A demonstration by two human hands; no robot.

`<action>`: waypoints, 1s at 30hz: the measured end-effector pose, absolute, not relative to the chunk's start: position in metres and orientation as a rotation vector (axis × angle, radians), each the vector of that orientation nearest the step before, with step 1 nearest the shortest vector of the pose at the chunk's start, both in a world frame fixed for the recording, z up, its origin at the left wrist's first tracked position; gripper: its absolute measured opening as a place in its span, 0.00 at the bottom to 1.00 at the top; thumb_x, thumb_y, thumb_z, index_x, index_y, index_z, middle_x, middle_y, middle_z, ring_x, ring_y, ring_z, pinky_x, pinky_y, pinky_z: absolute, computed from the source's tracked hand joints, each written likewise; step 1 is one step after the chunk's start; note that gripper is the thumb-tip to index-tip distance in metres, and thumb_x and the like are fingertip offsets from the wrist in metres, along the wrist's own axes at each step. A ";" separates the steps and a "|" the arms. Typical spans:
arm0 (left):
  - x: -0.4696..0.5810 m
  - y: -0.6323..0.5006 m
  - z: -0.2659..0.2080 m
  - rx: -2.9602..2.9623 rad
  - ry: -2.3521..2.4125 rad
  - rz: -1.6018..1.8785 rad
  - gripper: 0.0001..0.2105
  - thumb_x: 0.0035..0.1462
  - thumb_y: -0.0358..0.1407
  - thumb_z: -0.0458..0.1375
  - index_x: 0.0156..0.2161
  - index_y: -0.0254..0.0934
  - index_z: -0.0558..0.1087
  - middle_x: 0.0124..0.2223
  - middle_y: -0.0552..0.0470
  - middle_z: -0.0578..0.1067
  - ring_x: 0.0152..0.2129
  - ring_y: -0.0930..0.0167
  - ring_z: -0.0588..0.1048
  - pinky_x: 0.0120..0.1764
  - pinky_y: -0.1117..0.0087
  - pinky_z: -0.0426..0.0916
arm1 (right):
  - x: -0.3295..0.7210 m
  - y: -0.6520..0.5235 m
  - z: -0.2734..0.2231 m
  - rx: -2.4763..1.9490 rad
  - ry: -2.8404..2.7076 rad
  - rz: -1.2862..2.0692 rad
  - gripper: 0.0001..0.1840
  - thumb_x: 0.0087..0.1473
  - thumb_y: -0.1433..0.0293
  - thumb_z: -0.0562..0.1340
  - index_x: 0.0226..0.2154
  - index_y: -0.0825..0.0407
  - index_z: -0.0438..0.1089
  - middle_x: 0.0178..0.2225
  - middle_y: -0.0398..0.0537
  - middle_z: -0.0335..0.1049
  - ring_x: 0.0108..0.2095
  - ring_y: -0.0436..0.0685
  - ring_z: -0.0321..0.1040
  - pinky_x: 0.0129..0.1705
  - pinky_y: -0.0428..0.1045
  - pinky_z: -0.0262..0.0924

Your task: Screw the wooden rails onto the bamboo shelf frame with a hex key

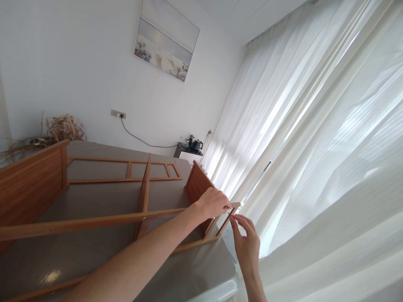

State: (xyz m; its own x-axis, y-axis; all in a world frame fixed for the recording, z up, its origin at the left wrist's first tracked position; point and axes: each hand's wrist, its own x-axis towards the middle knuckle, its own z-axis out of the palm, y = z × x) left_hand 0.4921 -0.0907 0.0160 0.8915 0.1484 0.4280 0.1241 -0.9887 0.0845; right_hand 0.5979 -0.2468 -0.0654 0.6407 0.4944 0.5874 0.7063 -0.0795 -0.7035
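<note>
Right grip (247, 240) closed, pinching thin piece (230, 214)

Wooden frame (126, 218), lower left: orange-brown
Tabletop (189, 268), bottom: grey-brown
Curtains (317, 151), right: white
Painting (166, 40), top: pale grey, multicoloured flowers

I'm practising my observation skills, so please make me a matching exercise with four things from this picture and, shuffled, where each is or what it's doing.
1. Right hand
2. Wooden frame
3. Framed picture
4. Curtains

A. Hung on the white wall
B. Pale, along the right side of the view
C. Pinching a thin dark piece
D. Resting on the grey tabletop

Pairs: 1-C; 2-D; 3-A; 4-B
</note>
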 end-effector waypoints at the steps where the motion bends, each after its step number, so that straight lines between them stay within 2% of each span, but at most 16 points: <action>1: 0.492 -0.091 0.016 3.003 0.219 0.683 0.14 0.65 0.36 0.55 0.48 0.50 0.81 0.43 0.51 0.83 0.38 0.64 0.80 0.37 0.67 0.72 | 0.597 -0.245 -0.066 -1.715 -0.965 -0.284 0.24 0.58 0.47 0.61 0.39 0.49 0.78 0.46 0.54 0.77 0.45 0.61 0.73 0.41 0.50 0.67; 6: 0.492 -0.090 0.016 3.010 0.231 0.679 0.13 0.64 0.37 0.55 0.48 0.50 0.81 0.43 0.50 0.83 0.39 0.63 0.81 0.39 0.65 0.72 | 0.596 -0.237 -0.074 -1.722 -0.893 -0.327 0.24 0.58 0.47 0.62 0.39 0.49 0.80 0.43 0.53 0.79 0.42 0.61 0.74 0.35 0.49 0.65; 11: 0.493 -0.089 0.015 3.014 0.224 0.680 0.14 0.65 0.37 0.55 0.48 0.50 0.81 0.44 0.50 0.83 0.39 0.62 0.81 0.38 0.65 0.72 | 0.597 -0.234 -0.078 -1.764 -0.827 -0.341 0.24 0.56 0.46 0.64 0.39 0.49 0.81 0.37 0.51 0.80 0.37 0.61 0.75 0.36 0.50 0.64; 17: 0.494 -0.089 0.015 3.022 0.203 0.683 0.14 0.65 0.37 0.54 0.48 0.49 0.81 0.43 0.51 0.83 0.39 0.63 0.81 0.36 0.67 0.72 | 0.605 -0.234 -0.077 -1.739 -1.002 -0.468 0.23 0.61 0.49 0.60 0.40 0.49 0.80 0.42 0.52 0.79 0.38 0.59 0.75 0.34 0.49 0.65; 23: 0.493 -0.088 0.015 3.021 0.198 0.676 0.14 0.66 0.37 0.54 0.47 0.49 0.82 0.42 0.51 0.83 0.37 0.64 0.80 0.35 0.67 0.71 | 0.614 -0.236 -0.070 -1.681 -1.243 -0.679 0.19 0.63 0.54 0.59 0.40 0.48 0.81 0.40 0.51 0.80 0.42 0.59 0.74 0.49 0.54 0.65; 26: 0.493 -0.089 0.016 3.014 0.203 0.679 0.13 0.65 0.37 0.54 0.47 0.49 0.82 0.40 0.50 0.83 0.36 0.64 0.80 0.35 0.68 0.71 | 0.614 -0.238 -0.066 -1.742 -1.157 -0.541 0.21 0.60 0.50 0.61 0.39 0.48 0.81 0.40 0.51 0.80 0.41 0.61 0.74 0.44 0.54 0.66; 28: 0.492 -0.089 0.016 3.010 0.204 0.683 0.13 0.65 0.36 0.55 0.47 0.49 0.82 0.39 0.50 0.83 0.36 0.63 0.80 0.35 0.68 0.70 | 0.612 -0.237 -0.065 -1.799 -1.002 -0.312 0.23 0.55 0.47 0.64 0.38 0.48 0.81 0.38 0.51 0.80 0.39 0.62 0.75 0.38 0.52 0.67; 30: 0.492 -0.089 0.017 3.006 0.203 0.684 0.13 0.64 0.35 0.55 0.46 0.48 0.82 0.39 0.50 0.83 0.36 0.63 0.80 0.36 0.68 0.70 | 0.609 -0.234 -0.065 -1.787 -0.869 -0.039 0.25 0.50 0.46 0.67 0.39 0.49 0.80 0.36 0.51 0.80 0.38 0.62 0.76 0.38 0.52 0.68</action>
State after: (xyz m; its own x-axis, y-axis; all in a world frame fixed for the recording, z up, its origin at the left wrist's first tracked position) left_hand 0.4921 -0.0889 0.0167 0.8934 0.1394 0.4272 0.1162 -0.9900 0.0799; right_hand 0.6092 -0.2343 -0.0651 0.7307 0.5346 0.4246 0.5705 -0.1365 -0.8099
